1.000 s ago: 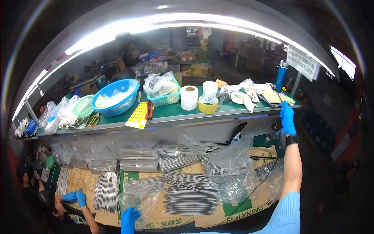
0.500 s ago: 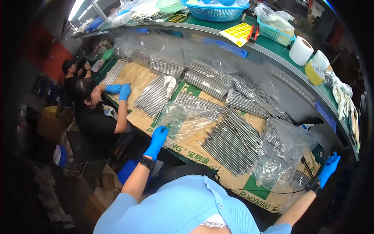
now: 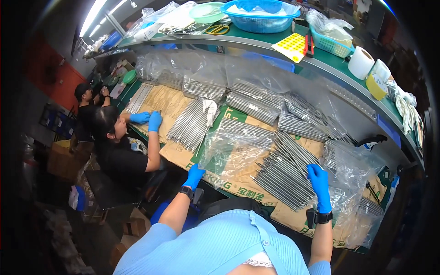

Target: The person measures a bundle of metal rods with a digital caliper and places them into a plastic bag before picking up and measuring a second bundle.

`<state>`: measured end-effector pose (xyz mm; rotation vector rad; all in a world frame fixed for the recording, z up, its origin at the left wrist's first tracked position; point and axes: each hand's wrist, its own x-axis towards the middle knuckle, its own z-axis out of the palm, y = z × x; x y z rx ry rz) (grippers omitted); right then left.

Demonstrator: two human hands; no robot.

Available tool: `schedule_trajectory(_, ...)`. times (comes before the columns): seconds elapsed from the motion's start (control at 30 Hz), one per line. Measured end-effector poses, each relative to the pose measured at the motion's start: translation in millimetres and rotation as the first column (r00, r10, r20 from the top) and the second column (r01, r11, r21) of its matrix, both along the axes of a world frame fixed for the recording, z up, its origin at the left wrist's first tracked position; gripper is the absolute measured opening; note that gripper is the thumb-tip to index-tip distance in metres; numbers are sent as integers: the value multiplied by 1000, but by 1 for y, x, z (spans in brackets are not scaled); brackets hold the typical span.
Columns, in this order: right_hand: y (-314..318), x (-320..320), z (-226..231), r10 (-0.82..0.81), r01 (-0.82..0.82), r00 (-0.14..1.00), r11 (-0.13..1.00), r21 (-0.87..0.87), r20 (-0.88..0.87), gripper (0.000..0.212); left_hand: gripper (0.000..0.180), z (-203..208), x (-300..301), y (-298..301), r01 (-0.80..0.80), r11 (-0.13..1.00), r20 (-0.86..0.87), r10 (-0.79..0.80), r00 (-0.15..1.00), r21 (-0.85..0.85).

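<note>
My left hand (image 3: 196, 177), in a blue glove, is at the near edge of the table with its fingers closed on the near corner of a clear plastic bag (image 3: 228, 156). The bag lies partly over a bundle of metal rods (image 3: 245, 130). My right hand (image 3: 319, 183), also gloved in blue, is over the right end of a fanned pile of thin metal rods (image 3: 285, 176). Its fingers are loosely bent and apart, and no rod shows in them. Beside it lies another crumpled clear bag (image 3: 350, 167) with rods inside.
More rod bundles (image 3: 254, 103) in plastic line the table's back. A white glove (image 3: 210, 110) lies on loose rods to the left, where a blue-gloved co-worker (image 3: 112, 142) sits. A raised green shelf holds a blue basket (image 3: 261, 20), paper rolls (image 3: 360, 63) and yellow scissors (image 3: 217, 30).
My right hand has swung left from the table's far right side to above the rod pile. My left hand stays by the bag's near corner. The whole view has shifted slightly.
</note>
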<state>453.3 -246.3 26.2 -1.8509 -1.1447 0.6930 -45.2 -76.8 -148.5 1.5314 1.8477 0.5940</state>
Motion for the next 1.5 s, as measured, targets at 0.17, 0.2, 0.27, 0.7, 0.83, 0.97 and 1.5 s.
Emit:
schedule_trajectory(0.17,52,-106,23,384,-380,921,923,-67,63,24,28,97,32,20,236,951,442,-128,888,-199)
schedule_trajectory(0.2,68,-135,34,496,-495,868,867,-61,9,28,27,111,31,23,287,942,469,-176,865,-176)
schedule_trajectory(0.27,94,-189,47,656,-656,754,755,19,-28,40,28,139,29,30,341,928,502,-226,835,-150)
schedule_trajectory(0.7,104,-245,-23,453,-405,717,889,-211,530,77,31,186,19,90,636,766,673,-423,607,-93)
schedule_trajectory(0.83,102,-261,3,479,-399,785,876,-272,393,74,31,185,29,104,706,701,696,-456,555,-104)
schedule_trajectory(0.97,111,-282,35,230,-372,774,919,130,590,47,33,186,39,111,712,691,699,-449,556,-123)
schedule_trajectory(1.5,156,-283,80,513,-529,848,819,220,130,19,41,189,27,82,720,680,718,-432,545,-138)
